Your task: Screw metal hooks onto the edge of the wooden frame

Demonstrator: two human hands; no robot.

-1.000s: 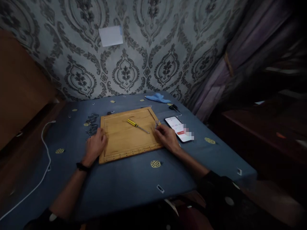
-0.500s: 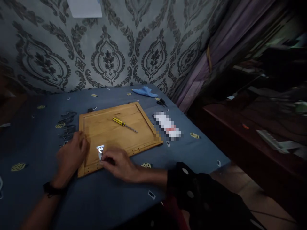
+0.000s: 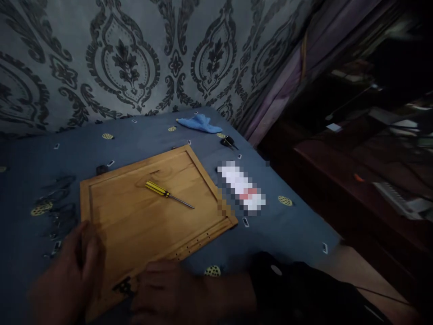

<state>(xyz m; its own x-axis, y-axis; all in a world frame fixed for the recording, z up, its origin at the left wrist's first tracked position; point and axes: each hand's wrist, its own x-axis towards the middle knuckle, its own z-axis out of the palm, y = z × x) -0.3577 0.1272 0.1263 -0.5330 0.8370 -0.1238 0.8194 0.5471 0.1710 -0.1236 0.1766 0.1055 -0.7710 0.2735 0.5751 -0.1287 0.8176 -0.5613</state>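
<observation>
A framed wooden cabinet door lies flat on the cloth-covered table, with small screw holes along its near edge. My left hand is closed on the door's left edge, the fingertips dim and partly hidden. Over the near left corner, my right hand pinches a small metal hinge, which looks dark against the wood. Its fingers cover part of the hinge. On the door's middle rests a screwdriver with a yellow and black handle, its tip pointing right.
Several dark metal hinges lie left of the door. A blue cloth and a small black object sit at the back. Right of the door is a blurred-out white and red item. A dark red table stands beyond.
The view has tilted down and come closer. My right hand has brought the hinge down to the door's near edge; the hinge no longer shines. My left hand stays at the left edge.
</observation>
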